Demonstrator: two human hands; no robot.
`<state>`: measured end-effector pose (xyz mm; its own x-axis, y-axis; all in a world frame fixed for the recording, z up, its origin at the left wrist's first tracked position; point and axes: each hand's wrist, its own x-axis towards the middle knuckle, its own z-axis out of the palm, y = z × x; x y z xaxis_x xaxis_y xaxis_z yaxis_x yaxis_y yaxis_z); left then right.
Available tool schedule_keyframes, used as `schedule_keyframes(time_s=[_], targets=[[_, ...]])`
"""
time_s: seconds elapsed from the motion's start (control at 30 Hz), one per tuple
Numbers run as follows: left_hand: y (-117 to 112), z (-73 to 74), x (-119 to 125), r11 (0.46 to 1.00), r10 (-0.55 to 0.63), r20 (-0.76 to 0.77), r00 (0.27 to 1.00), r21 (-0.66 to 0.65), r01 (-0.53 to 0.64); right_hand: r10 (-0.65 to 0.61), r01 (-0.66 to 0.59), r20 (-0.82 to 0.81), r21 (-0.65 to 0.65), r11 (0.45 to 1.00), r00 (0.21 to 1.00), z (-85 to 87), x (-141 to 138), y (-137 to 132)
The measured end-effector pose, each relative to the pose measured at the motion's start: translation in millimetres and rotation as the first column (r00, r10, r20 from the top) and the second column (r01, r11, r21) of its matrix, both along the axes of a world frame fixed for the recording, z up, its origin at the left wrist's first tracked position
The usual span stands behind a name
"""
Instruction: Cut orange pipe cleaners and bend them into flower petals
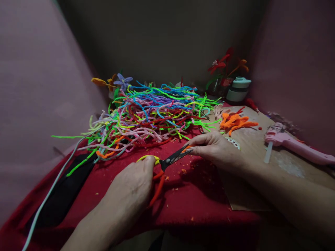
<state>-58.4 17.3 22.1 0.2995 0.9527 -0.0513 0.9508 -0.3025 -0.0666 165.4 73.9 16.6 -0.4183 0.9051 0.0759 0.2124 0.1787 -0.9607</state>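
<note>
My left hand (136,179) is closed round the yellow and red handles of a pair of scissors (171,159), whose dark blades point right and stand slightly apart. Between the blade tips lies a short orange pipe cleaner (186,148). My right hand (211,148) pinches that orange piece between thumb and fingertips, close to the blades; most of it is hidden by the fingers. Orange trimmings (183,171) are scattered on the red cloth (193,198) beneath. Beyond both hands rises a tangled heap of many-coloured pipe cleaners (157,111).
Bent orange pieces (235,122) lie on a brown board (251,167) at right, beside a pink glue gun (295,143) with its clear stick. A lidded cup (237,90) and red flowers (220,65) stand behind. At left, a pale cable (56,177) crosses a black strip (66,191).
</note>
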Motion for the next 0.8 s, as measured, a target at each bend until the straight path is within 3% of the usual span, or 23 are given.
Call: schedule_keyframes(time_s=[0.17, 0.4, 0.6, 0.8], targets=[[-1, -1.4, 1, 1.0, 0.011, -0.031, 0.999, -0.013, -0.011, 0.04, -0.037, 0.071, -0.044, 0.998, 0.997, 0.1, 2, 1], [-5, 1.0, 1, 0.998, 0.047, -0.033, 0.998, -0.032, -0.048, 0.047, -0.05, -0.024, -0.173, 0.984, 0.999, 0.4, 2, 2], [-4, -1.6, -1, 0.997, 0.03, 0.025, 0.999, -0.076, -0.028, 0.102, -0.107, -0.045, -0.142, 0.984, 0.994, -4.3, 4, 6], [-5, -0.6, -1, 0.994, -0.02, 0.056, 0.998, -0.105, 0.026, 0.188, -0.176, 0.057, -0.165, 0.97, 0.981, 7.5, 6, 6]])
